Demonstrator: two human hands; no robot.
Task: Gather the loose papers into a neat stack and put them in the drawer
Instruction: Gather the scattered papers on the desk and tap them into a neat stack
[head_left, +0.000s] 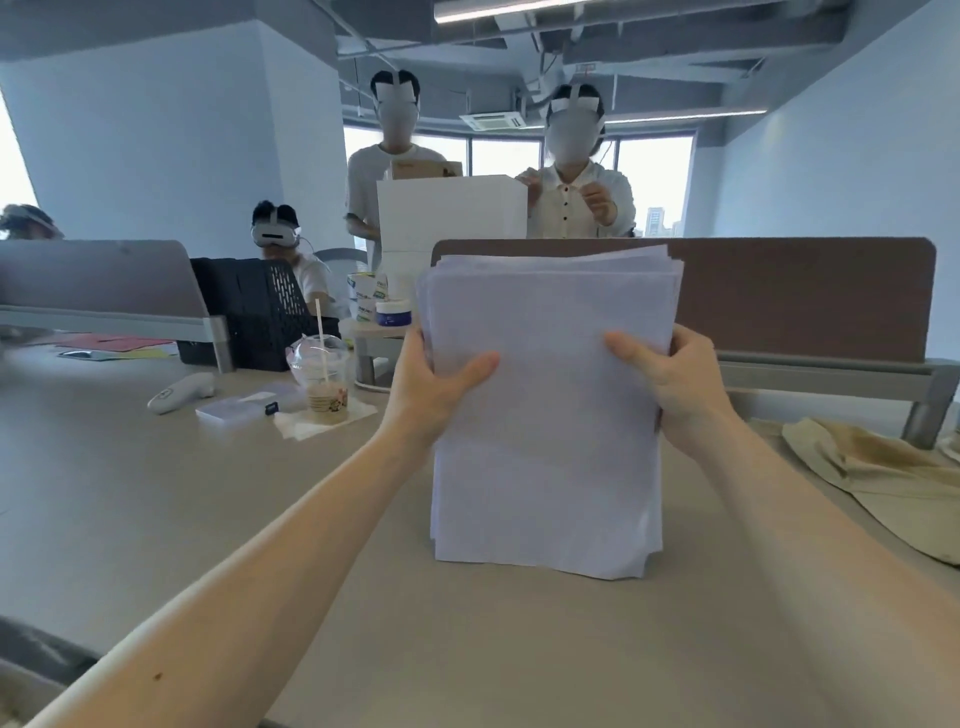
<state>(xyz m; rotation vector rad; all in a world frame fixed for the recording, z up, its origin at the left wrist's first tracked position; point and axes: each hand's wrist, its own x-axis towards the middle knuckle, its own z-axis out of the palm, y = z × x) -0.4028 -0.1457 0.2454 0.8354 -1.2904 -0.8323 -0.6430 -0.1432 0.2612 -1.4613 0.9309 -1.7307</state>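
Fingers (688, 340) of the left hand (431, 387) and right hand (675, 387) grip both sides of the upright paper stack (545, 447), standing on the desk (311, 519) below.

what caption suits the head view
Left hand and right hand grip a paper stack standing upright on the desk.

Bright daylight from blown-out windows (654, 176); soft shadows; wide-angle bending at edges; slight overall blur.

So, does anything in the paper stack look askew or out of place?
Yes. The upright stack of white paper sheets, gripped by the left hand and right hand on the beige desk, is uneven: sheet edges fan out at its top right corner.
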